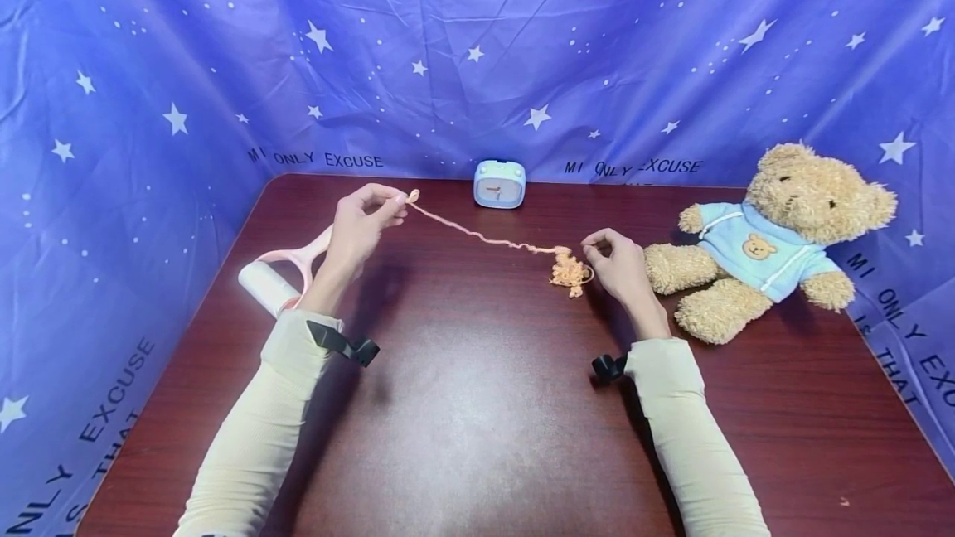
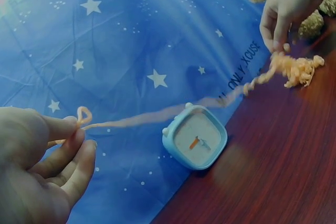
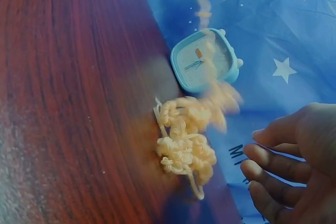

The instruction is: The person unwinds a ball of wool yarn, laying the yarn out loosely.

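A length of light orange yarn (image 1: 485, 237) stretches across the space between my two hands. With thumb and fingertips, my left hand (image 1: 366, 218) pinches it near a small loop (image 2: 84, 115) at its left end. At the other end hangs a knotted, bunched clump of the same yarn (image 1: 569, 273), blurred at its top in the right wrist view. My right hand (image 1: 618, 265) is beside this clump, its fingers (image 3: 278, 163) loosely bent and holding nothing. A gap shows between those fingers and the clump in the right wrist view; in the left wrist view they overlap.
A small blue alarm clock (image 1: 499, 186) stands at the table's back edge. To the right sits a teddy bear (image 1: 761, 247) in a light blue hoodie. Behind my left wrist lies a white lint roller (image 1: 267, 287) with a pink handle. A starry blue cloth (image 1: 448, 15) surrounds the brown table (image 1: 477, 404).
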Tool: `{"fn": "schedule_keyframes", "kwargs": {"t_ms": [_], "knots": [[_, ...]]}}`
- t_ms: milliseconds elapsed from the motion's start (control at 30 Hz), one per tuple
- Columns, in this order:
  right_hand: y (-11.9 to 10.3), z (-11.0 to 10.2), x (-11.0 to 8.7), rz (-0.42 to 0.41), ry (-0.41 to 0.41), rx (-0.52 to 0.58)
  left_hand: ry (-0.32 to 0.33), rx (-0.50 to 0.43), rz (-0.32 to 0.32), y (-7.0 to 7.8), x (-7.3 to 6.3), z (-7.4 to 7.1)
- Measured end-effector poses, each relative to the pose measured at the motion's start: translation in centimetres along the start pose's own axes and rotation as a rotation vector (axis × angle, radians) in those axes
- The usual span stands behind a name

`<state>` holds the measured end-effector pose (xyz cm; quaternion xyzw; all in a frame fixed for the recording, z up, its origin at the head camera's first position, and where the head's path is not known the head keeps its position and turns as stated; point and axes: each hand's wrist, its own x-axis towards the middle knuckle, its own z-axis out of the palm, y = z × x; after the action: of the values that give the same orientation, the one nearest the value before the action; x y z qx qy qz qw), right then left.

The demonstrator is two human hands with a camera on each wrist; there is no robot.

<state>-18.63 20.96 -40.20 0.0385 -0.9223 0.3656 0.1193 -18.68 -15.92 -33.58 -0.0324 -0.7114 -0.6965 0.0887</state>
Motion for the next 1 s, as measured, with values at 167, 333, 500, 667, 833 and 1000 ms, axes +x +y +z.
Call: {"fn": "schedule_keyframes", "kwargs": {"t_ms": [167, 333, 500, 667, 833, 1000], "knots": [[-1.1, 0.1, 0.0, -0.019, 0.016, 0.011, -0.035, 0.038, 0.009, 0.1, -0.1, 0.2], [-3.2, 1.2, 0.3, -0.071, 0.004, 0.064, -0.044, 0.061, 0.002, 0.3, -0.1, 0.3], [-5.9, 3.5, 0.4, -0.153, -0.040, 0.143, -0.056, 0.081, 0.002, 0.5, -0.3, 0.6], [-8.4, 6.2, 0.4, -0.222, -0.086, 0.200, -0.072, 0.077, 0.009, 0.4, -0.3, 0.8], [-10.4, 8.3, 0.3, -0.249, -0.138, 0.238, -0.090, 0.080, 0.007, 0.3, -0.4, 1.0], [-11.9, 9.7, 0.3, -0.288, -0.147, 0.277, -0.119, 0.078, 0.021, 0.4, -0.5, 1.0]]}}
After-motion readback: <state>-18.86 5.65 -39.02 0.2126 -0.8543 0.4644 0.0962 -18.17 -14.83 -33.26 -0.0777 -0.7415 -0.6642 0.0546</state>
